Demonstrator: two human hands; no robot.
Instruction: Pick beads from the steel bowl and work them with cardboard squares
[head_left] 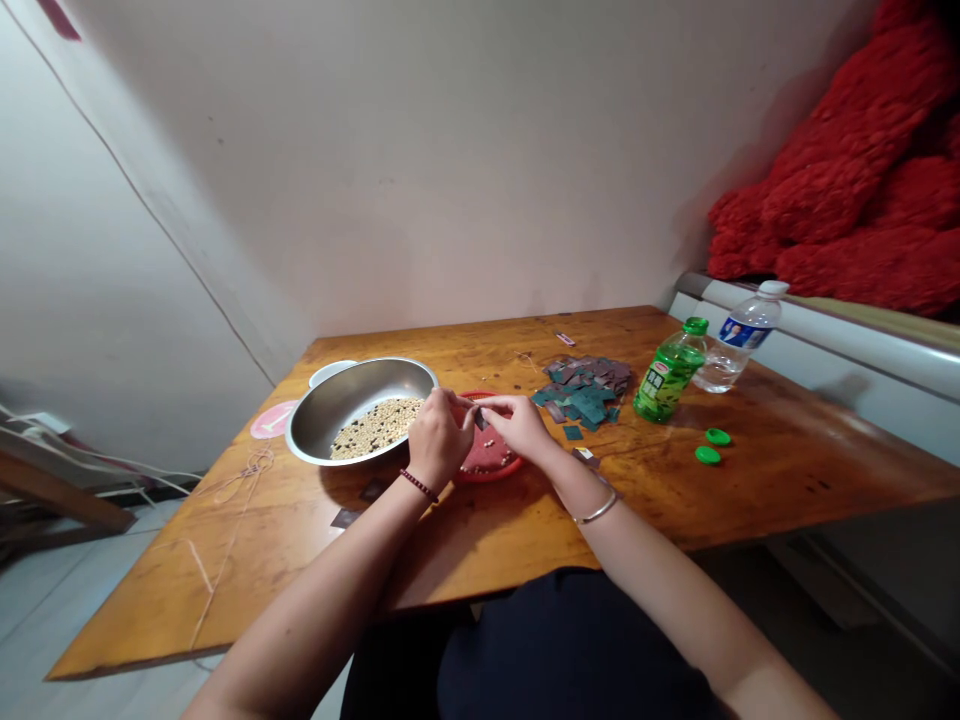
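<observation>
My left hand (437,433) and my right hand (516,422) meet over a red round basket (517,470), fingertips pinched together. Between them is a small dark square piece (481,418), partly covered by the fingers. Inside the basket lies a reddish layer (487,452) with a few pale beads on it. Just left of my left hand stands a wide metal bowl (315,405), tilted, holding many pale beads mixed with black ones (379,425). To the right of my right hand is a heap of dark green and brown square pieces (589,388).
A green drink bottle (670,372) and a clear water bottle (739,340) stand at the right, near two green caps (709,455). Loose string (240,480) trails over the table (285,560) at left. Red fluffy material (847,180) is piled behind right.
</observation>
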